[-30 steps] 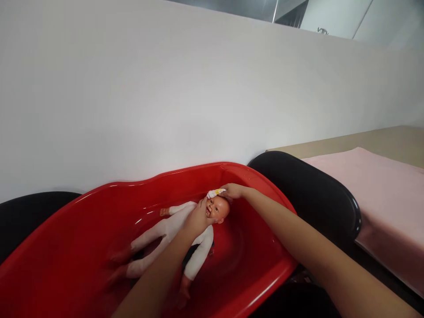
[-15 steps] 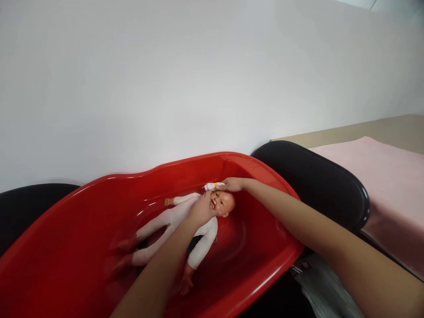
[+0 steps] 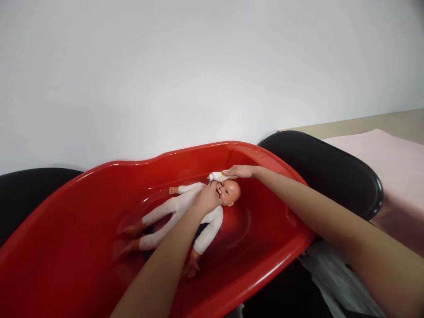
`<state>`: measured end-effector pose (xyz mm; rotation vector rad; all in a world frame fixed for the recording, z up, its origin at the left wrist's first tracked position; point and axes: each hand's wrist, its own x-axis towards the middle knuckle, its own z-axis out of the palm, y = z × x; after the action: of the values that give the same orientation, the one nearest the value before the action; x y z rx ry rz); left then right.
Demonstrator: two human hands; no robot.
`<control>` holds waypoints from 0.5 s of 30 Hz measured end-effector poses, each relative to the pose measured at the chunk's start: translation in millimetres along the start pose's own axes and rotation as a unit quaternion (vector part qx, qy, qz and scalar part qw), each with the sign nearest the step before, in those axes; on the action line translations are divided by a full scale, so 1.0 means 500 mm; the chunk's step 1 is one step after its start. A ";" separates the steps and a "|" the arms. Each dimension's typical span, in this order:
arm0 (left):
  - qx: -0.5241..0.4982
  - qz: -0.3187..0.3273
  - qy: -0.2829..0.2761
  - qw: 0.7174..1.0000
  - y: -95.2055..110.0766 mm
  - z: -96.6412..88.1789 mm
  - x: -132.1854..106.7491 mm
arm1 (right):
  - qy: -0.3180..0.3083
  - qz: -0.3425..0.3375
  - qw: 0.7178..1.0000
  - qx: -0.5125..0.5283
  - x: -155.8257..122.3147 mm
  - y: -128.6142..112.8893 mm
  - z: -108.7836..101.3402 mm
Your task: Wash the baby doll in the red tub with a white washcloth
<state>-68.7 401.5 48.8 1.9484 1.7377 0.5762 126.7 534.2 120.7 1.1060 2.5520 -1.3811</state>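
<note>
A baby doll [image 3: 185, 201] in a white bodysuit lies on its back in a red baby bathtub [image 3: 82, 221]. Its head points right and its feet point left. My left hand [image 3: 208, 198] is closed at its chin and neck, covering part of the jaw; the fingertips are partly hidden. Beside the far side of the doll's head, my right hand [image 3: 242, 171] has its fingers on a small white item with a yellow mark [image 3: 217, 176], perhaps a folded cloth. My palm there faces down.
A black chair back [image 3: 318, 168] stands at the tub's right end, and another black rounded shape [image 3: 33, 194] at the left. Farther right, a pink sheet [image 3: 391, 163] covers a surface. A white wall [image 3: 165, 79] rises behind the tub.
The view has shifted slightly, so everything sits a little higher and farther right. Both hands stay at the doll's head, with the right hand's fingers a bit more stretched over the white item.
</note>
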 end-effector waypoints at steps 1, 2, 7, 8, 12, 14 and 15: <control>-0.002 0.002 -0.001 1.000 0.000 -0.001 -0.002 | 0.002 0.003 1.000 -0.007 -0.002 -0.003 0.001; -0.004 0.005 -0.003 1.000 0.001 -0.002 -0.003 | 0.004 0.007 1.000 -0.018 -0.003 -0.004 0.002; -0.006 0.010 -0.004 1.000 0.007 -0.006 -0.010 | 0.023 0.036 0.995 -0.093 0.003 0.021 0.000; -0.003 0.014 -0.004 1.000 0.007 -0.006 -0.011 | 0.029 0.048 0.992 -0.111 0.005 0.028 -0.002; 0.005 0.024 -0.006 1.000 0.005 -0.005 -0.012 | 0.035 0.101 0.984 -0.144 0.007 0.044 -0.008; -0.006 0.021 -0.005 1.000 0.002 -0.004 -0.012 | 0.023 0.075 0.990 -0.115 0.002 0.035 -0.007; -0.014 0.017 -0.005 1.000 0.001 -0.004 -0.012 | 0.014 0.049 0.995 -0.088 -0.001 0.027 -0.005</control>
<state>-70.1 395.7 50.6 1.9627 1.6838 0.5988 135.8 540.7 112.7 1.2091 2.5421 -1.1013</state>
